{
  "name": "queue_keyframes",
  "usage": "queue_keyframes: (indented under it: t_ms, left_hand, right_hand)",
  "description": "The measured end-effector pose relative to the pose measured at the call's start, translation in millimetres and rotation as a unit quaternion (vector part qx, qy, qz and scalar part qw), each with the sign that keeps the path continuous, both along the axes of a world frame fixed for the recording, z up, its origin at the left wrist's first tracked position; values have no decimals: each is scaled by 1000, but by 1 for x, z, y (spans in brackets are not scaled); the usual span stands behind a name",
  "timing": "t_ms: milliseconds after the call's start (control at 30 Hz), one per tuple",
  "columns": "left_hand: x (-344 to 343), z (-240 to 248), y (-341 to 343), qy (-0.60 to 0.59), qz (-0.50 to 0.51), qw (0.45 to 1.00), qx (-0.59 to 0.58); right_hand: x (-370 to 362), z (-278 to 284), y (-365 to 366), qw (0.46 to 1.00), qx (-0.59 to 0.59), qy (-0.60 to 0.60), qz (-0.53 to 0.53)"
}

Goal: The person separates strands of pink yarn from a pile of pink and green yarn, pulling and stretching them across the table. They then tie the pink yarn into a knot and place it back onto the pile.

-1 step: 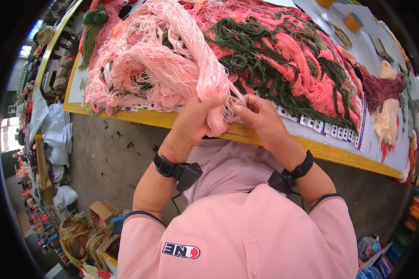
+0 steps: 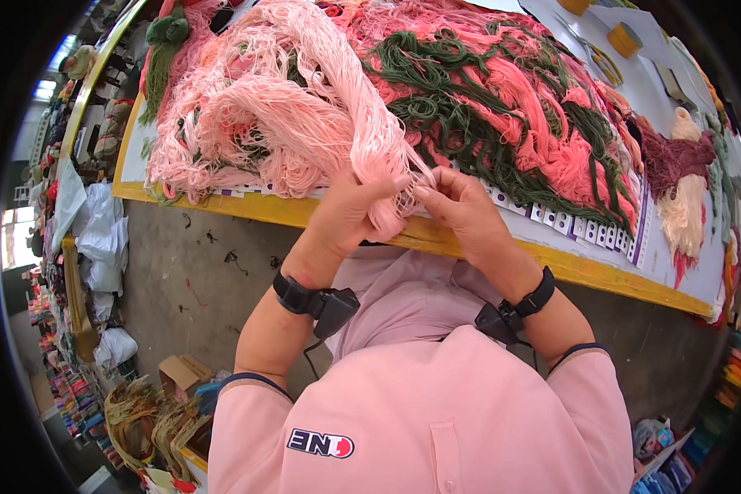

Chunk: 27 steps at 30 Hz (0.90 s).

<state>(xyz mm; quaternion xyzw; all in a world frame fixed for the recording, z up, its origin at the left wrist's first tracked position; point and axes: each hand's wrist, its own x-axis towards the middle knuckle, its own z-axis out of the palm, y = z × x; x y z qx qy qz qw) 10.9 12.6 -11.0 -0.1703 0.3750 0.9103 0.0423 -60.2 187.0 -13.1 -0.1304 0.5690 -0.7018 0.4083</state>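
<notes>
Emblem [image 2: 321, 443]: dark block lettering beside a red rounded shape with a white mark, set on the pink shirt [image 2: 510, 412], below and left of the fingers [image 2: 447, 179], upside down in this view. White strip [image 2: 563, 222], right of the fingers along the surface [image 2: 502, 239]: a row of dark dots, no legible lettering.
</notes>
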Motion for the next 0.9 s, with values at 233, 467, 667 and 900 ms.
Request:
queue_keyframes:
  t_ms: [233, 467, 667, 900]
  left_hand:
    - [3, 7, 4, 11, 3, 998, -60]
    - [5, 13, 4, 7, -3, 997, -72]
    - [8, 29, -27, 17, 3, 998, 58]
    - [10, 62, -184, 223, 135, 892, 369]
  right_hand:
    - [0, -4, 8, 998, -29, -54, -11]
    - [1, -10, 9, 993, -79, -80, -19]
    - [-5, 0, 20, 990, -51, -129, 4]
    - [-31, 32, 73, 961, -160, 69, -216]
